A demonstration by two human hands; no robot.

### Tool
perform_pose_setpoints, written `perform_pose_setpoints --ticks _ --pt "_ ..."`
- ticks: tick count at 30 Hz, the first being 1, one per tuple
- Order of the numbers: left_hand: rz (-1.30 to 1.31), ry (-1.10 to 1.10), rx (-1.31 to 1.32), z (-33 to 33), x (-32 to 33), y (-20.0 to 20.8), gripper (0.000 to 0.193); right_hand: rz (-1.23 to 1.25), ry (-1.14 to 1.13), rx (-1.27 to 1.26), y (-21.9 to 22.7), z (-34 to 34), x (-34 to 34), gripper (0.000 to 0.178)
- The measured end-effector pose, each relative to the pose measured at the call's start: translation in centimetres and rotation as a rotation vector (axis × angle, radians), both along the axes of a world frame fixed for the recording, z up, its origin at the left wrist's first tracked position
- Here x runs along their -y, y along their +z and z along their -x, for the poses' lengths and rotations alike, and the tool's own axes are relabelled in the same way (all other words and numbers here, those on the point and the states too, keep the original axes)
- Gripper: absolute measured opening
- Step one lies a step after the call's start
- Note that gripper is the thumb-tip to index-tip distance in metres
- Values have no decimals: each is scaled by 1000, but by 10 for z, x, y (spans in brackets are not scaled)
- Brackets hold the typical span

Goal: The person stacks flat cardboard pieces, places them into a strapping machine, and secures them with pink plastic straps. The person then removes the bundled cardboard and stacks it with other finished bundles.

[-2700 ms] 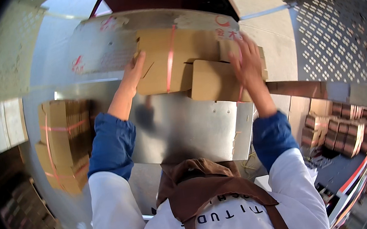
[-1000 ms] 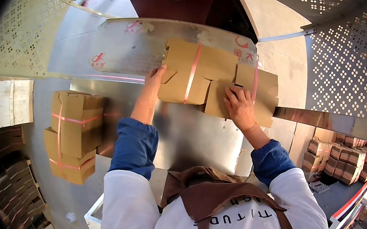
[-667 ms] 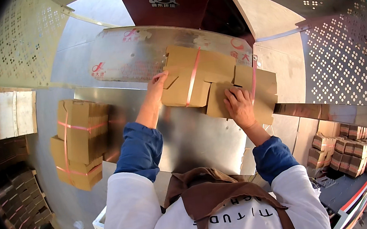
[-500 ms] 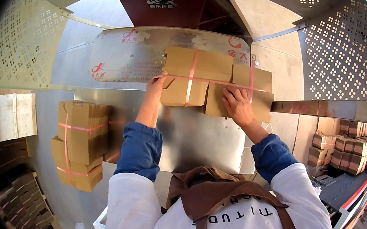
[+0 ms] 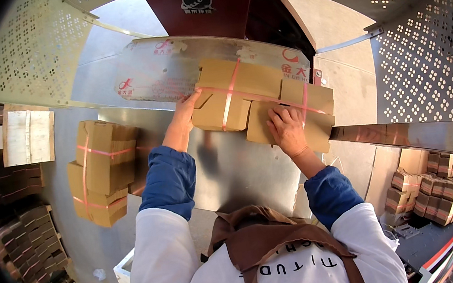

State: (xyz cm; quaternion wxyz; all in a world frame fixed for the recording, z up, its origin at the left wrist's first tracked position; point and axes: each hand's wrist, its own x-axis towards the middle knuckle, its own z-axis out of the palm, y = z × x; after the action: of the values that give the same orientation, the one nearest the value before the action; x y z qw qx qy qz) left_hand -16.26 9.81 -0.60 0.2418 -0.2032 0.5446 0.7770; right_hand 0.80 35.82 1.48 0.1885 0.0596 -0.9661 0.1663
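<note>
A bundle of folded brown cardboard boxes [image 5: 222, 112], bound with crossing pink straps, lies on the metal table in front of me. Its left end is in my left hand [image 5: 180, 119], with the fingers closed round the edge where the strap runs. My right hand [image 5: 289, 131] presses on the bundle's right part, its fingers bent and together just left of the short pink strap [image 5: 305, 102]. The fingertips' undersides are hidden. A second strapped cardboard bundle [image 5: 104, 157] stands at the left, apart from both hands.
Behind the bundle rises a dark red machine housing [image 5: 194, 8]. A metal bar [image 5: 386, 135] juts out at the right. Perforated panels [image 5: 428, 63] flank the table. Cardboard stacks [image 5: 439, 193] sit at lower right, with more stacks [image 5: 29, 247] at far left.
The view has shifted slightly, so the surroundings sit a little differently. Both hands keep their places on the bundle, and the bundle itself shows little or no movement on the table.
</note>
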Motion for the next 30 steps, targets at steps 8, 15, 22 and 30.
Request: perform_pose_setpoints --ticks 8,15,22,30 --pt "51 -50 -3 9 15 -25 39 32 19 -74 1 3 2 32" --pt "62 -95 -33 11 14 -22 47 51 1 -57 -1 5 1 32" --pt "135 -212 -3 17 20 -23 44 3 -26 -1 3 5 -1 32" --pt "357 -991 -21 166 56 -42 45 6 -55 24 12 6 1 38"
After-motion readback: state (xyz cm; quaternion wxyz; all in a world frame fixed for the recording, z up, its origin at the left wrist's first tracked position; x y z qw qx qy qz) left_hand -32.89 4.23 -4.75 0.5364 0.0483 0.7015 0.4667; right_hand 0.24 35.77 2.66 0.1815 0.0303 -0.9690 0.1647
